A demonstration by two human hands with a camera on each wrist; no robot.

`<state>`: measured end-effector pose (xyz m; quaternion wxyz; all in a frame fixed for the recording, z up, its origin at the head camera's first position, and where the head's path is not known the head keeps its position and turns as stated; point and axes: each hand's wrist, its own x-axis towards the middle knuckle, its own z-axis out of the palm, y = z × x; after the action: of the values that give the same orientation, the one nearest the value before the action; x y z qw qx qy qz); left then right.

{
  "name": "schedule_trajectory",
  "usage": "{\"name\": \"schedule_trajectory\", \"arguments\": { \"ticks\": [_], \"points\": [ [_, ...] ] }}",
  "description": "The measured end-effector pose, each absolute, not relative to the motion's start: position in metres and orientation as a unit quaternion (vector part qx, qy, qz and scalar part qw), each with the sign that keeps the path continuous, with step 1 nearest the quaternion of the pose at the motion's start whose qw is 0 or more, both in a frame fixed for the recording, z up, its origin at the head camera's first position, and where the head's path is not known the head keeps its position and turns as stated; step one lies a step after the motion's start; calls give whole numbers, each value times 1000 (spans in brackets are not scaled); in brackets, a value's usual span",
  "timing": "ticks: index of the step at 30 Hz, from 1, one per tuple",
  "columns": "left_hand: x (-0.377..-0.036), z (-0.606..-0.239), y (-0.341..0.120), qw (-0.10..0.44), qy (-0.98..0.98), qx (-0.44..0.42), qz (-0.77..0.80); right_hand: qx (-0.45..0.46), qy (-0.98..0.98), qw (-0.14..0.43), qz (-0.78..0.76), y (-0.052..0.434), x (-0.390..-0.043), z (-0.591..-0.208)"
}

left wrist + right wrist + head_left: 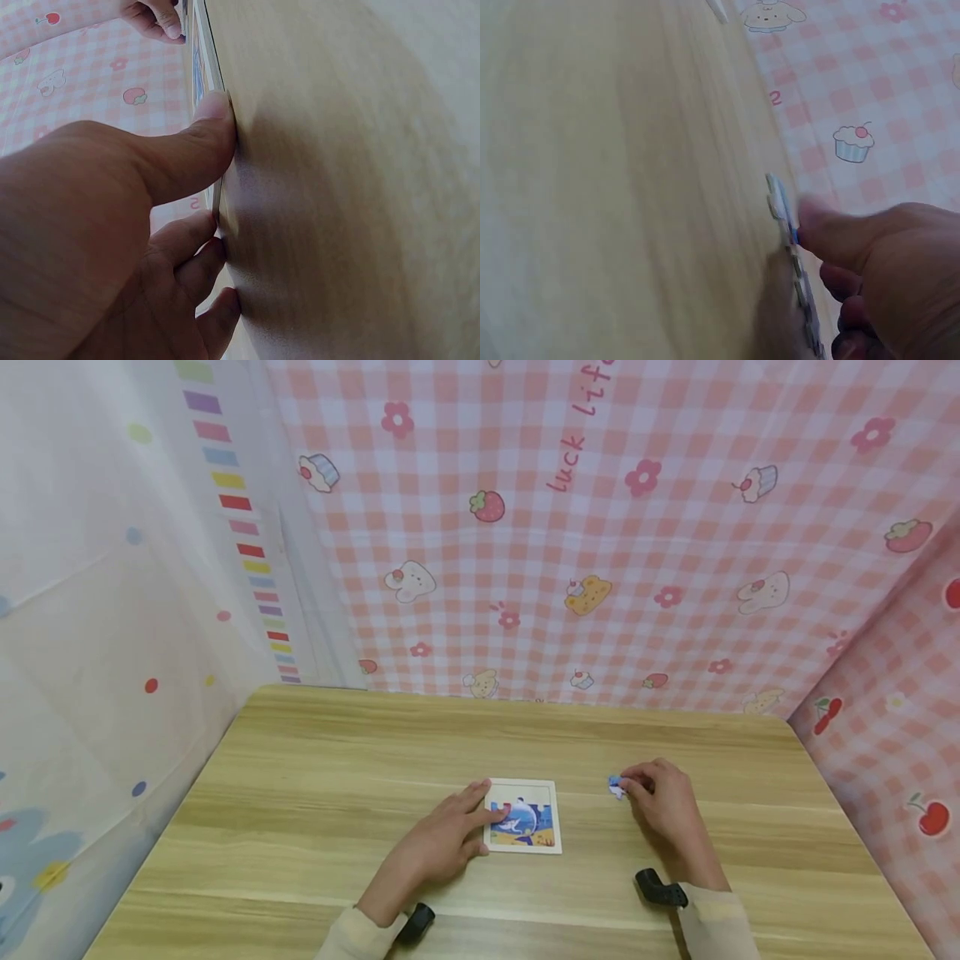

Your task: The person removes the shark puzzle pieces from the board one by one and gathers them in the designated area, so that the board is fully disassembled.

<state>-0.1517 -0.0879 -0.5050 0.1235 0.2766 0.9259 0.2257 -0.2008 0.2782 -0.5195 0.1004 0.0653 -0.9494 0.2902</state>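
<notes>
My left hand point(442, 839) lies flat on the desk point(315, 777) with its fingers straight, the tips resting on the left edge of the puzzle board point(525, 817). I judge it sits there to pin the board against the wood so it cannot slide. No grip here, just spread fingers pressing. The board itself lies flat near the middle of the desk, its picture partly filled, with a bare white strip along the top.

Further right, well apart from the board, my right hand point(663, 797) pinches loose puzzle pieces point(616, 787) at the fingertips, blue and white, lying against the desk. The fingers are curled onto them, I would say to lift them off the flat surface.

The head view gives the layout: both hands, the board between them, the checked curtain point(600, 527) behind. It cannot show contact. The left wrist view does: my thumb point(202, 142) pushed against the thin edge of the board point(216, 199), with the other fingers tucked below it. The right wrist view, though blurred, shows what the head view hides, that the pieces point(791, 247) stand in a thin row on edge at my fingertip, seemingly more than one
</notes>
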Motion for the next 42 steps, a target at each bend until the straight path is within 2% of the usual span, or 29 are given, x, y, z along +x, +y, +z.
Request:
{"name": "schedule_trajectory", "arguments": {
  "ticks": [5, 17, 27, 35, 42],
  "points": [
    [-152, -505, -88, 120, 927, 278, 221, 74, -950, 81, 291, 281, -200, -518],
    [-151, -505, -87, 121, 925, 281, 225, 74, -951, 74, 290, 286, -198, -519],
    [-151, -500, -89, 123, 928, 266, 230, 91, -936, 127, 316, 275, -198, -512],
    [-151, -497, -88, 117, 928, 267, 232, 101, -932, 86, 337, 254, -197, -508],
    [-146, -497, -75, 89, 929, 272, 235, 88, -939, 62, 327, 241, -194, -509]
  ]
}}
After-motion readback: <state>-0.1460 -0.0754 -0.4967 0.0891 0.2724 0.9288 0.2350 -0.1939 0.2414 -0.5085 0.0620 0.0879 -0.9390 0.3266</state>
